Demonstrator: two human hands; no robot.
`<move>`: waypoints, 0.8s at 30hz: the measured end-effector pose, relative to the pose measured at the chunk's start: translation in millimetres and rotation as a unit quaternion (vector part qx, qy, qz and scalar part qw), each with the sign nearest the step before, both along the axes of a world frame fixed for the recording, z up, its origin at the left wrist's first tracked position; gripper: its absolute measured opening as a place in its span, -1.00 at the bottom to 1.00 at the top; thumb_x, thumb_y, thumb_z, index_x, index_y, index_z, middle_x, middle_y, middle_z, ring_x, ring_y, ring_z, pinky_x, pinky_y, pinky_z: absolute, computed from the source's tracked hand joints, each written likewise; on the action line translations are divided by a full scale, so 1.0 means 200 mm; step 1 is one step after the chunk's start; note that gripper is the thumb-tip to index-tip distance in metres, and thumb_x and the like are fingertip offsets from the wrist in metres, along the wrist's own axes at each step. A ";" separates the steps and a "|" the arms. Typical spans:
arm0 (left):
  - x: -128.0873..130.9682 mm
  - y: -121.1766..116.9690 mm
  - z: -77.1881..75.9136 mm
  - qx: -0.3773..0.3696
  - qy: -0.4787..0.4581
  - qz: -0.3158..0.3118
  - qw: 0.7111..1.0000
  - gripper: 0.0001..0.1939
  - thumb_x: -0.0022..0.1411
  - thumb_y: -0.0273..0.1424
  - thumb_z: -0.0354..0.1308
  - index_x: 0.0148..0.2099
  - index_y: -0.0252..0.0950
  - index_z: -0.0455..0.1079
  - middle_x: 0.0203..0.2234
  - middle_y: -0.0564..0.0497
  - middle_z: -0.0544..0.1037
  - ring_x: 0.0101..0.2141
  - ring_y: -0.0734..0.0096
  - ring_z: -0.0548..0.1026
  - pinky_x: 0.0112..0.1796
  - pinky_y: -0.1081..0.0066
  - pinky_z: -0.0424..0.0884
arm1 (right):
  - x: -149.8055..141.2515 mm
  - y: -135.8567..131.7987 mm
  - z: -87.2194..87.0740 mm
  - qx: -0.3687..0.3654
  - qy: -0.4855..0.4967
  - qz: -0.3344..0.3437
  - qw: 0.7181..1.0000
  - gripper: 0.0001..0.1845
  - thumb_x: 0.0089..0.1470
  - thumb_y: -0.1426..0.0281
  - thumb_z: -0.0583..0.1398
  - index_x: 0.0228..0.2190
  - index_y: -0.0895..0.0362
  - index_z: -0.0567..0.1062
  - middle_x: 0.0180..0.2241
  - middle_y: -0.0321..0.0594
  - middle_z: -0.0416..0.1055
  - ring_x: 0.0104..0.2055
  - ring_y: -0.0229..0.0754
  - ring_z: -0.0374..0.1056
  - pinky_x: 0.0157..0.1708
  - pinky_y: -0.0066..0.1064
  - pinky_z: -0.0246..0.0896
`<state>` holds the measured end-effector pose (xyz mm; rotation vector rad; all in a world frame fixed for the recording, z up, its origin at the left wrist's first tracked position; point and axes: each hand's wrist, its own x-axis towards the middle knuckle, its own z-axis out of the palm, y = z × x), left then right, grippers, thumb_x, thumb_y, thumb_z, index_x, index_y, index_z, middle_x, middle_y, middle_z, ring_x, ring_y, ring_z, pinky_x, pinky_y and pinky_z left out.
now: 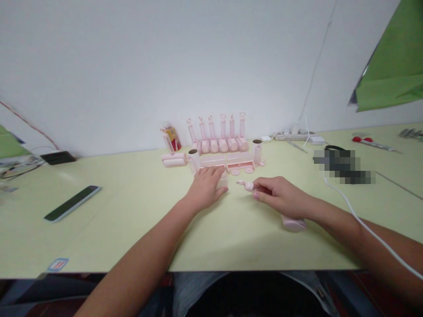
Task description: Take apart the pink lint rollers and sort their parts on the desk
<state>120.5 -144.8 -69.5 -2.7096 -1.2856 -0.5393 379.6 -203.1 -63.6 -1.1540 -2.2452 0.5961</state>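
Observation:
My left hand (208, 187) reaches over the near side of some pink parts, its fingers stretched out and the thumb apart. A small clear piece (224, 179) sits beside its thumb and index finger, and I cannot tell whether they touch. My right hand (280, 196) is closed on a small pale pink handle (249, 186), whose thin tip points left; the rest is hidden in the fingers. Under the right wrist lies a rounded pink piece (294, 224). Just beyond the hands are an open pink case (240, 166) and two upright rolls with brown cores, a left roll (194, 160) and a right roll (257, 154).
Several pink lint-roller-like pieces (223, 143) stand along the wall, with another (174, 159) to their left before a yellow-red package (172, 136). A phone (72, 203) lies left. Right are a power strip (291, 136), scissors-like tool (373, 143) and white cable (350, 209).

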 end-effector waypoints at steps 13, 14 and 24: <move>-0.01 0.04 -0.03 -0.184 -0.208 0.032 0.960 -0.49 0.31 -0.09 0.00 0.18 -0.26 0.31 -0.03 -0.17 0.51 -0.07 0.13 0.46 -0.05 0.18 0.33 | 0.03 0.04 -0.06 0.043 0.288 -0.061 0.955 -0.74 0.08 0.19 0.29 -0.29 0.11 0.47 -0.37 -0.23 0.45 -0.39 -0.19 0.36 -0.42 -0.38 0.29; 0.00 0.04 -0.02 -0.234 -0.265 0.019 0.935 -0.47 0.33 -0.05 -0.05 0.18 -0.26 0.31 -0.08 -0.14 0.53 -0.15 0.19 0.49 -0.12 0.23 0.37 | 0.02 0.04 -0.05 0.049 0.309 -0.054 0.948 -0.76 0.09 0.21 0.28 -0.29 0.11 0.47 -0.34 -0.22 0.47 -0.39 -0.20 0.38 -0.43 -0.38 0.31; 0.06 0.00 -0.05 -0.482 -0.450 0.046 0.751 -0.43 0.25 0.01 0.07 0.16 -0.22 0.25 -0.24 -0.13 0.55 -0.44 0.38 0.52 -0.44 0.40 0.44 | 0.01 -0.01 -0.03 0.129 0.441 -0.053 0.886 -0.82 0.12 0.24 0.27 -0.29 0.08 0.51 -0.26 -0.15 0.54 -0.35 -0.12 0.50 -0.37 -0.27 0.51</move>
